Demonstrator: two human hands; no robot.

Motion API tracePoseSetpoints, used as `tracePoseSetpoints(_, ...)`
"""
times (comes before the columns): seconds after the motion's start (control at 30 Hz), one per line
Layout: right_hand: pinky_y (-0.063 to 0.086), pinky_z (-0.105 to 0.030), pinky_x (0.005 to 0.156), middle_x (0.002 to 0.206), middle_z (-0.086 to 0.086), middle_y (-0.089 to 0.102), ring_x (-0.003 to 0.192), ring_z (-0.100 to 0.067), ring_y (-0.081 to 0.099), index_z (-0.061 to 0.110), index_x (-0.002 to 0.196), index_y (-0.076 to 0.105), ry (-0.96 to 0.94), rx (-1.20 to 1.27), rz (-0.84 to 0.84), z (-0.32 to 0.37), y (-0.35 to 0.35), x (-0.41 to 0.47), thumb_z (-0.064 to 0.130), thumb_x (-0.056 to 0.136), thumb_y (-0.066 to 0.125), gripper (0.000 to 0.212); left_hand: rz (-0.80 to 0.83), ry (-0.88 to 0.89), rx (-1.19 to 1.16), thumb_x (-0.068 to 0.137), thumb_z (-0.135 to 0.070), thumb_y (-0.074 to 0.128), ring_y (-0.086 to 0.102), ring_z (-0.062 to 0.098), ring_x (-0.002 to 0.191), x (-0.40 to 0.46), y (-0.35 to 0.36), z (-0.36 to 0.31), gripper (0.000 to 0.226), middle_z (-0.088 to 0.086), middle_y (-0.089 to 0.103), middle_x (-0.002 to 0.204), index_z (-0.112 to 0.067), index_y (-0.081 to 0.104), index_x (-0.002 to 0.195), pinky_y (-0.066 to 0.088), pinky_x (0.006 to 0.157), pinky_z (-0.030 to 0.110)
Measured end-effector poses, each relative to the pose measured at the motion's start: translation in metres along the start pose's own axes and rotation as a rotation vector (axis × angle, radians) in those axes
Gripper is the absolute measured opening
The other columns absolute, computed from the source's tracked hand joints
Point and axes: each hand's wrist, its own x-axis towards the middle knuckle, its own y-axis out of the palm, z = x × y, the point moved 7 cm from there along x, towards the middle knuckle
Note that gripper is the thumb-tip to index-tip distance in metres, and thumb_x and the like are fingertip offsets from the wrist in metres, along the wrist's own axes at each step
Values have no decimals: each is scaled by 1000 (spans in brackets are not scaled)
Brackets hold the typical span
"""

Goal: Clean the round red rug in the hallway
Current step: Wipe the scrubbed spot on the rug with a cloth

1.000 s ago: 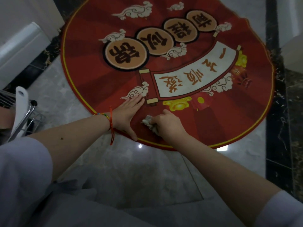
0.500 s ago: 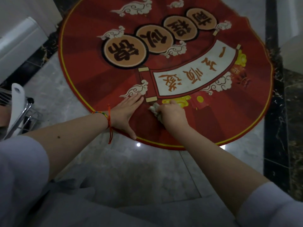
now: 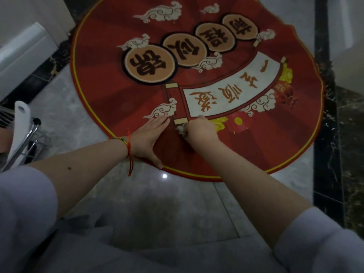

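Observation:
The round red rug (image 3: 102, 79) lies on the marble floor, printed with brown character discs, white clouds and a cream scroll. My left hand (image 3: 149, 137) rests flat on the rug's near edge, fingers spread, pressing it down; a red string bracelet hangs at the wrist. My right hand (image 3: 201, 130) is closed around a small crumpled white cloth (image 3: 182, 130), pressed onto the rug just below the scroll's lower left end. Most of the cloth is hidden under my fingers.
A metal wire rack with a white handle (image 3: 18, 133) stands at the left on the grey marble floor (image 3: 157, 209). A white cabinet edge (image 3: 23, 54) is at the far left. A dark marble border strip (image 3: 327, 154) runs along the right of the rug.
My right hand with the cloth has slid away from me across the rug, from near the yellow rim up to the scroll's lower end. The left hand has stayed pressed in place.

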Motion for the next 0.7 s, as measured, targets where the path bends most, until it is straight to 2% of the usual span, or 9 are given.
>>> tracePoseSetpoints(0.13,35,-32,70,114,-4,64,118,-25,42,14,120,60,-122,18,-99,24,15,-20,33,101,34,38,-18,6,-54,51,-59,83,-16,16,145,-6,-1,-1,144,8,-17,158,-9,-8,150,-11,112,20)
tracePoseSetpoints(0.27,37,-31,68,107,-3,66,113,-22,45,16,112,64,-109,-33,-35,25,15,-6,28,98,46,26,-35,0,-70,52,-59,83,-16,14,144,-7,-1,2,144,7,-17,158,-10,-9,150,-14,108,17)
tracePoseSetpoints(0.4,32,-32,73,121,3,60,118,-22,41,20,125,59,-204,-46,-77,35,17,-15,31,100,35,36,-17,5,-77,53,-60,82,-17,11,142,-9,-1,0,142,7,-18,158,-10,-9,150,-15,107,16)
tracePoseSetpoints(0.5,32,-30,70,118,4,61,116,-20,42,25,124,59,-223,-78,-55,37,17,-13,32,100,36,34,-15,-3,-64,53,-62,81,-18,10,142,-10,-1,1,143,6,-19,158,-10,-10,150,-14,108,17)
tracePoseSetpoints(0.57,32,-30,69,114,4,62,113,-19,45,26,120,62,-261,-59,-70,46,26,-18,33,98,39,32,-15,-8,-56,52,-62,81,-19,10,141,-8,0,2,144,7,-19,157,-9,-10,150,-14,109,18)
tracePoseSetpoints(0.67,29,-28,63,95,2,68,100,-21,53,20,102,73,-271,-51,-247,53,7,-30,28,93,46,29,-13,6,-63,52,-62,81,-22,7,138,-10,-2,0,143,7,-18,158,-9,-8,150,-15,108,17)
tracePoseSetpoints(0.7,30,-29,63,97,1,67,103,-22,51,18,104,71,-284,-47,-195,53,6,-30,27,95,45,29,-15,8,-64,52,-62,82,-22,5,137,-11,-2,0,143,7,-18,158,-9,-8,150,-15,107,17)
